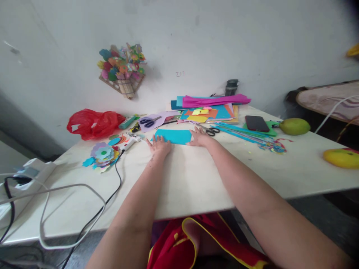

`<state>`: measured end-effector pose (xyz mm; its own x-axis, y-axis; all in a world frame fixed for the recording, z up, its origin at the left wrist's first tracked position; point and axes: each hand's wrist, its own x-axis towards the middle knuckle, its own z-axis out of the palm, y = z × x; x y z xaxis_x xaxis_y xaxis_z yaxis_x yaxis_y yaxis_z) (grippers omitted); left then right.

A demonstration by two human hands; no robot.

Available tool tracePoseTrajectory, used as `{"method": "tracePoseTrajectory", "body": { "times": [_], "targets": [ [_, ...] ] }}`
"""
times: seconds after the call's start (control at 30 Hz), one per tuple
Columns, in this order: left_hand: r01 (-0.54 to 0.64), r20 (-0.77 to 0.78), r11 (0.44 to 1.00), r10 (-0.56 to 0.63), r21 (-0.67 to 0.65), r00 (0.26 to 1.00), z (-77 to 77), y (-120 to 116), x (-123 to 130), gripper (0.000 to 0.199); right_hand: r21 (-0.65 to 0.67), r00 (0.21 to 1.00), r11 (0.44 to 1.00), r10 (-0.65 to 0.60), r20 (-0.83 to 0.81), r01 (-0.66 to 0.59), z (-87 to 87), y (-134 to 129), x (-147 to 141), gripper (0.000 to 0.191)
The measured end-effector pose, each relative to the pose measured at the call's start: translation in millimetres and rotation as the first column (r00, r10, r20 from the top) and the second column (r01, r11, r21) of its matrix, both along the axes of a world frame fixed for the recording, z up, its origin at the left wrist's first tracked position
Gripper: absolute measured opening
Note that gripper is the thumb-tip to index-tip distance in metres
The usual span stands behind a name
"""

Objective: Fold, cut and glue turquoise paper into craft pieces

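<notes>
A bright blue sheet of paper [177, 137] lies flat on the white table, its long side running left to right. My left hand [159, 145] rests spread on its left end, fingers apart. On the right end lies my right hand [199, 137], fingers stretched out over the paper's edge. Black-handled scissors [213, 131] sit just beyond my right hand. Left of my left hand is a white glue gun [131, 142] with a black cord. Dark blue-handled scissors [150, 121] rest on a lilac sheet [159, 118] behind.
Paper flowers [103, 154] are heaped at left near a red plastic bag [94, 124]. Coloured sheets [209, 110] are stacked at the back. Blue paper strips [241, 132], a phone [256, 123] and a green mango [295, 126] lie right. Cables [105, 203] loop over the left front edge.
</notes>
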<state>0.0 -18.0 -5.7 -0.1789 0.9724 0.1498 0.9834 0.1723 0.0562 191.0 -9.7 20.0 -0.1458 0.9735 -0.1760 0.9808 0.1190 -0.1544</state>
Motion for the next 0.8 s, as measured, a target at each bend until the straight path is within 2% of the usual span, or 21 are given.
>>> {"method": "tracePoseTrajectory", "body": {
  "times": [0.27, 0.43, 0.57, 0.7, 0.8],
  "targets": [
    [-0.034, -0.075, 0.999, 0.035, 0.018, 0.997, 4.9, 6, -27, 0.050, -0.008, 1.000, 1.000, -0.001, 0.012, 0.001, 1.8, -3, -1, 0.087],
    [-0.099, -0.097, 0.995, 0.099, 0.002, 0.990, 7.4, 10, -40, 0.048, -0.025, 1.000, 1.000, 0.005, -0.010, -0.006, 1.2, -2, -1, 0.087],
    [-0.151, -0.141, 0.984, 0.163, 0.092, 0.977, 8.8, 14, -47, 0.049, 0.014, 0.994, 0.996, 0.093, -0.060, -0.093, -1.3, -1, 1, 0.083],
    [-0.100, -0.095, 0.978, 0.118, 0.182, 0.988, 16.2, 10, -33, 0.052, 0.047, 0.971, 0.974, 0.223, -0.090, -0.220, -2.6, 0, 4, 0.070],
    [-0.014, -0.049, 1.000, 0.015, 0.028, 0.999, 21.8, 1, -6, 0.047, 0.044, 0.974, 0.975, 0.220, -0.053, -0.218, -2.1, 0, 2, 0.066]
  ]
}}
